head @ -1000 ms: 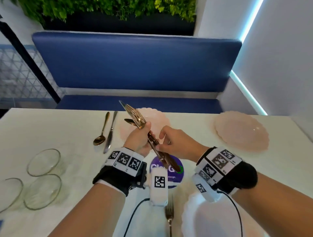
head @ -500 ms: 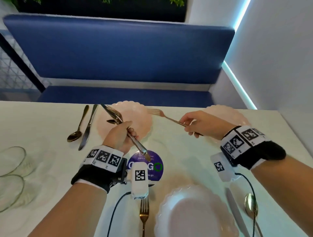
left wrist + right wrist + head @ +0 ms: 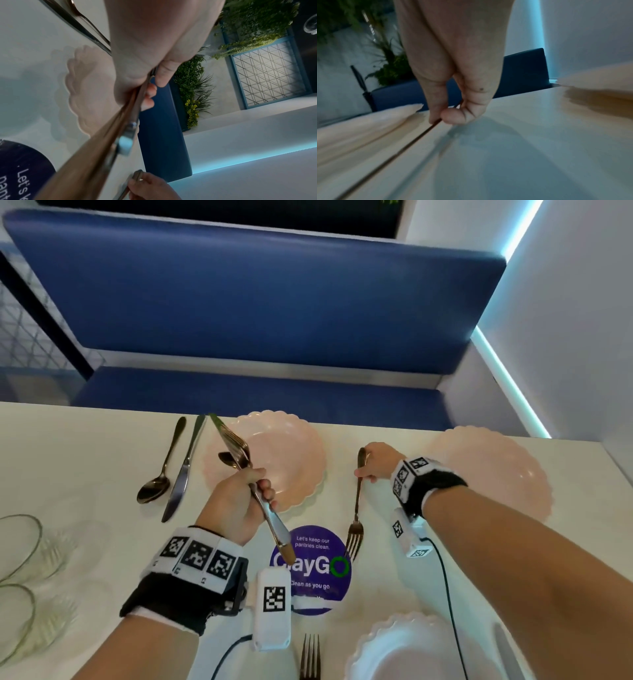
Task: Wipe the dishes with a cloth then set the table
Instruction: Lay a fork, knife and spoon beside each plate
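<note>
While a bundle of cutlery point(image 3: 239, 453) is being gripped in the clenched left hand point(image 3: 236, 501) at frame centre, over the middle pink plate point(image 3: 294, 453), a fork point(image 3: 356, 508) is being pinched at its handle end by the right hand point(image 3: 376, 462). The fork is being held against the table point(image 3: 85, 460), between the two pink plates, tines toward the purple sticker point(image 3: 318, 577).

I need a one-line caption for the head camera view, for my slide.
Right hand lays a fork between two pink plates while left hand grips a cutlery bundle.

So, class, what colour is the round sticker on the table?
Purple sticker with white lettering; clearest in the head view.
</note>
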`<state>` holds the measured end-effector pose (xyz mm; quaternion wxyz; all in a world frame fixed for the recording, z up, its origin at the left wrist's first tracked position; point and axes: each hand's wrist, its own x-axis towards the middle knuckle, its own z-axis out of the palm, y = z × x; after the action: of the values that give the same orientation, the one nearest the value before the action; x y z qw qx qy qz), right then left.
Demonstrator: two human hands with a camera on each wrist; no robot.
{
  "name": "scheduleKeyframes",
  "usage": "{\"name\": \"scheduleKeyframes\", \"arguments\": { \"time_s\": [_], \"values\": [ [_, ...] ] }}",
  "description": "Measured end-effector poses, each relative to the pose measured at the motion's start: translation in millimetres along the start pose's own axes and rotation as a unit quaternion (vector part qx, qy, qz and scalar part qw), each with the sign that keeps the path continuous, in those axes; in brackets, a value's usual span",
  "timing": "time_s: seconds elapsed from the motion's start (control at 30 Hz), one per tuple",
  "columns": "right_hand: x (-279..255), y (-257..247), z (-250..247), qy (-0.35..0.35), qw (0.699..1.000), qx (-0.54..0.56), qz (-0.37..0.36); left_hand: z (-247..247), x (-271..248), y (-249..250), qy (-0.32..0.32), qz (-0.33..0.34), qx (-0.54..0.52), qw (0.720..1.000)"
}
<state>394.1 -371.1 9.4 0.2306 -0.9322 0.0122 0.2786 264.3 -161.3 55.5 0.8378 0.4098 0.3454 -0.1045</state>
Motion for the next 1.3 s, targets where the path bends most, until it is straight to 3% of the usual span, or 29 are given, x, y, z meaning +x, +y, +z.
{"name": "scheduleKeyframes", "arguments": {
  "time_s": [0.2,0.37,0.7,1.03,1.1,1.17,1.23,1.3],
  "values": [
    [-1,-5,23,0.088,0.996,-0.022,-0.009,-4,6,2,-0.015,0.009,0.012,1.0],
    [-39,6,52,0.025,0.995,-0.092,-0.029,-5,6,5,-0.015,0.018,0.018,1.0],
    [-10,-33,45,0.101,0.993,-0.039,-0.05,4,5,-3,-0.044,0.021,0.035,0.998],
    [-18,-32,39,0.103,0.994,0.007,-0.047,10,1,-11,-0.09,0.025,0.056,0.994],
    [-29,-31,35,0.167,0.98,0.044,-0.098,12,-1,-12,-0.087,0.027,0.073,0.993],
    [-48,-35,28,0.238,0.944,0.074,-0.215,15,-2,-14,-0.083,0.027,0.082,0.993],
    [-70,-43,20,0.245,0.905,0.057,-0.344,21,-2,-17,-0.08,0.034,0.091,0.992],
    [-87,-49,12,0.204,0.883,0.011,-0.423,27,-4,-23,-0.079,0.053,0.121,0.988]
  ]
}}
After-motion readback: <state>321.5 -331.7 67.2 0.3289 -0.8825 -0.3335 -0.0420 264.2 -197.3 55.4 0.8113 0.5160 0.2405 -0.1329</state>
